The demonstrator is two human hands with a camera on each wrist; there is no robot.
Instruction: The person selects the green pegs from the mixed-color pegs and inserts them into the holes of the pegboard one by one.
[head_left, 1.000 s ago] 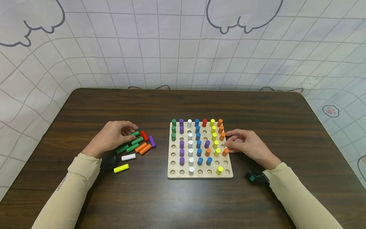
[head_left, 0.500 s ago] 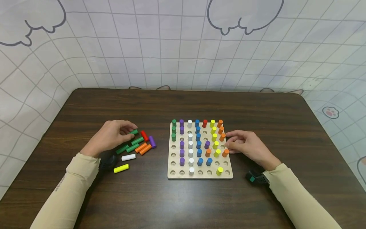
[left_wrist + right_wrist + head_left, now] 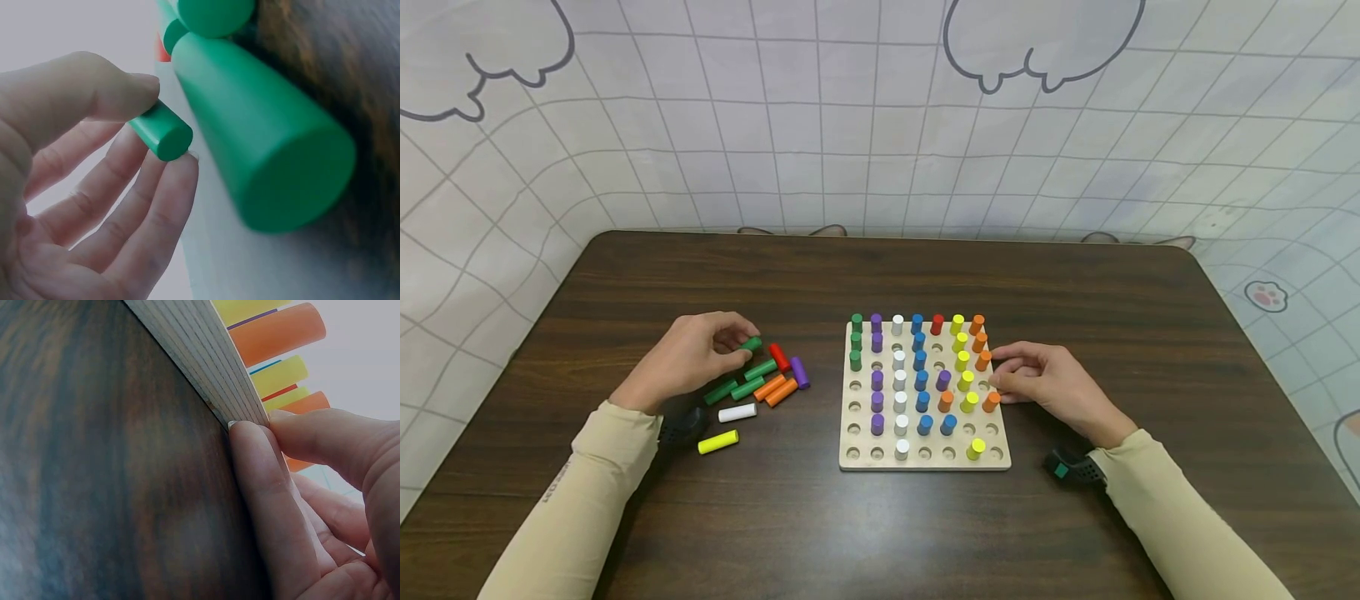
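Observation:
My left hand pinches a green peg between thumb and fingertips, above the left-hand group of loose pegs. In the left wrist view another green peg looms large close beside it. Right of centre lies a square wooden pegboard, with columns of upright pegs in green, purple, white, blue, red, yellow and orange, and some bare holes. At its right edge, my right hand grips the board, thumb on the top rim and a finger against the layered side.
Near the left hand lie several loose pegs: a red peg, a purple peg, orange pegs, more green ones, a white peg and a yellow peg. A grid-patterned curtain stands behind the dark wooden table.
The green peg in my left hand has turned and risen slightly, appearing shorter in the head view. The right hand keeps its place at the board's edge.

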